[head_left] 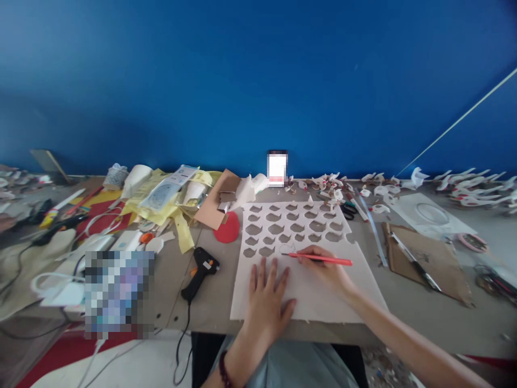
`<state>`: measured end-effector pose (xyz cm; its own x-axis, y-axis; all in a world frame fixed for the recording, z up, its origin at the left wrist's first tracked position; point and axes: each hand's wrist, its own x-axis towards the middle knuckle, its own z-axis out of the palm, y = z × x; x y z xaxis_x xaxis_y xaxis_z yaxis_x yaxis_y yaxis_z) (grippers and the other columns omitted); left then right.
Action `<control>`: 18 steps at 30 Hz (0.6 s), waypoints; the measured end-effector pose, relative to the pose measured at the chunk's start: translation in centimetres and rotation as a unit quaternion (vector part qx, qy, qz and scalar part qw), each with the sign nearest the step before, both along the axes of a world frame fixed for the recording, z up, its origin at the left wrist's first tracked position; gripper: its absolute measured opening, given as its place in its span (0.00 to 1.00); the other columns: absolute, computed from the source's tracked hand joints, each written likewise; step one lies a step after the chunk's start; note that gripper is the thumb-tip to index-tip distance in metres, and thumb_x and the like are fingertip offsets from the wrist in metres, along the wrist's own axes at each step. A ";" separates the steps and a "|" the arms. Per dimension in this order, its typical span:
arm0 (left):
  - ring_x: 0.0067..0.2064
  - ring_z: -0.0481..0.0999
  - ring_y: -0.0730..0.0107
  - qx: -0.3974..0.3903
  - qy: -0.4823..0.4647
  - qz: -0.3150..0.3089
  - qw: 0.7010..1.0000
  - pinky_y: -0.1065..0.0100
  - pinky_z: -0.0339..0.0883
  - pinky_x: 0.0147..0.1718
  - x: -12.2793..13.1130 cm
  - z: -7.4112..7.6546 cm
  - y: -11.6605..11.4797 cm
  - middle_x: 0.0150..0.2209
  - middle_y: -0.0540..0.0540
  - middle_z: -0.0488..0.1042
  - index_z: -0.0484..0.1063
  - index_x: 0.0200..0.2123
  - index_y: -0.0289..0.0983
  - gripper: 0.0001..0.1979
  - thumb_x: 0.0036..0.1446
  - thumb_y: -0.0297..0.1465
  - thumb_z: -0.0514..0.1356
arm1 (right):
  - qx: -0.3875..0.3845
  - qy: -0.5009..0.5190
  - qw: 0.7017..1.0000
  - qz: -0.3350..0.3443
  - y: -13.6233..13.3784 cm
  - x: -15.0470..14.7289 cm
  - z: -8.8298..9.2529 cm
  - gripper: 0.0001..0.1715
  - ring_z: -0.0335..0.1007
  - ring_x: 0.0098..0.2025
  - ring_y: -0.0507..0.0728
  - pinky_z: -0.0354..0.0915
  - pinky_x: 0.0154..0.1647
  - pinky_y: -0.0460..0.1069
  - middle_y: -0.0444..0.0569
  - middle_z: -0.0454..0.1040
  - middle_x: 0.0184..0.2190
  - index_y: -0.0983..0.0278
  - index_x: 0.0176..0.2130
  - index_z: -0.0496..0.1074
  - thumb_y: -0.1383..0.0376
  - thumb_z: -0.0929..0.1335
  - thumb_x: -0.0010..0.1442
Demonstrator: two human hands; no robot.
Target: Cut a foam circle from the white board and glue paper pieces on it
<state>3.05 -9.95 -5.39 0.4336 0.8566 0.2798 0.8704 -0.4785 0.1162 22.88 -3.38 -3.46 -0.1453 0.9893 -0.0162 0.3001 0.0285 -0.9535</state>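
A white sheet lies flat before me, its upper part pierced by rows of fish-shaped holes. My left hand rests on its lower left, palm down with fingers spread. In my right hand is a slim red pen-shaped tool, pinched near its front end. Its thin dark tip touches or hovers over a faint fish outline beside the lowest row of holes. Whether this tip is a blade or a point, I cannot tell.
Left of the sheet are a black glue gun with its cord and a red disc. A phone leans on the blue wall. Brown cardboard carries a pen at right. White bird-like cut-outs crowd the back right.
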 end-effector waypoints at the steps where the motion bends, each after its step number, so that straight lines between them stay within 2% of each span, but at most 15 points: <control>1: 0.66 0.47 0.43 0.000 0.000 0.001 1.000 0.44 0.50 0.59 0.0 -0.1 0.0 0.67 0.41 0.51 0.53 0.64 0.44 0.31 0.60 0.45 0.53 | 0.003 -0.003 1.000 0.004 0.3 0.2 0.1 0.16 0.72 0.34 0.58 0.67 0.35 0.50 0.50 0.77 0.30 0.63 0.34 0.76 0.53 0.70 0.54; 11: 0.66 0.47 0.43 -0.016 -0.012 0.009 1.000 0.43 0.50 0.59 0.2 0.4 -0.1 0.67 0.43 0.52 0.53 0.65 0.44 0.31 0.60 0.45 0.52 | 0.023 -0.075 0.996 0.043 1.7 1.0 0.2 0.12 0.72 0.34 0.59 0.67 0.34 0.51 0.50 0.78 0.31 0.62 0.35 0.76 0.57 0.69 0.56; 18: 0.67 0.47 0.44 -0.020 -0.011 0.013 1.000 0.44 0.50 0.60 0.2 0.5 -0.3 0.67 0.43 0.49 0.50 0.65 0.44 0.32 0.61 0.44 0.51 | 0.027 -0.067 0.996 0.050 1.6 1.2 0.1 0.10 0.73 0.34 0.59 0.67 0.34 0.51 0.50 0.79 0.32 0.62 0.35 0.76 0.58 0.68 0.56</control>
<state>3.29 -10.21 -4.92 0.4048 0.8780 0.2553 0.8796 -0.4503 0.1538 24.11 -1.77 -3.41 -0.2437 0.9698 0.0101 0.4170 0.1142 -0.9017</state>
